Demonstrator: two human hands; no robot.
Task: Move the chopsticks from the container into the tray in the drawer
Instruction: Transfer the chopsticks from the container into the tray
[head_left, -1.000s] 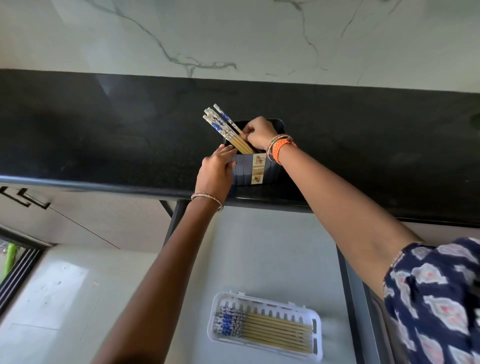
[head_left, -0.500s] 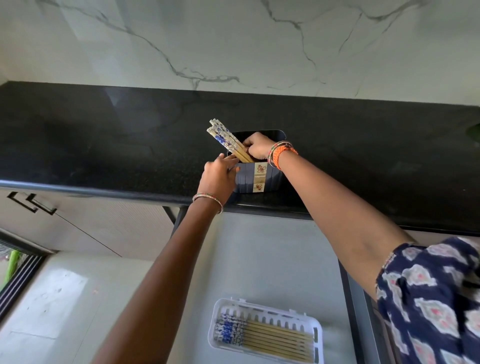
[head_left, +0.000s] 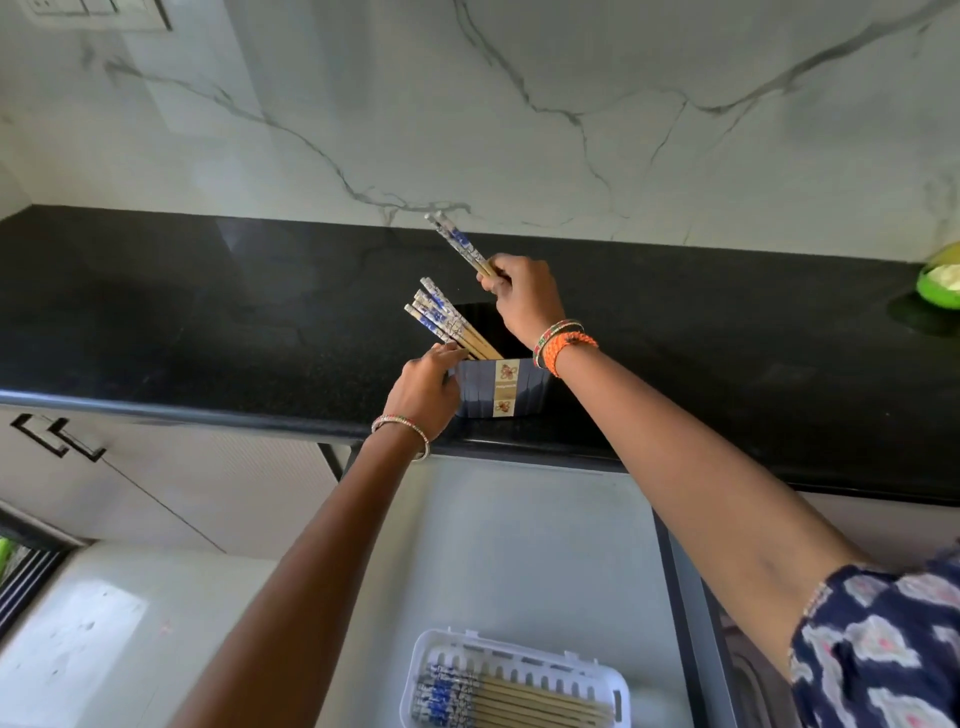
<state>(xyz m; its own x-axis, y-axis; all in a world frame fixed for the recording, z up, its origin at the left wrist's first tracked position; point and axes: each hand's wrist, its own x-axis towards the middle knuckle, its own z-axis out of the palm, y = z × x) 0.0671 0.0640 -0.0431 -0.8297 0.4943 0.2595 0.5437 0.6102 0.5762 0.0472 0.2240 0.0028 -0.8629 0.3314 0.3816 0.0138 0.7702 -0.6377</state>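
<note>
Above the container, right hand gripping blue-patterned bamboo chopsticks

A black speckled tabletop runs across the view from nine to three o'clock, its rounded front edge glossy. Behind it, filling the twelve o'clock side, rises a white marble wall with grey veins. A switch plate shows at eleven o'clock, cut by the frame. At three o'clock a green bowl with something white inside sits on the tabletop, partly out of view. Below the edge at nine o'clock, pale cabinet fronts carry two black handles. At seven o'clock lies light floor.
</note>
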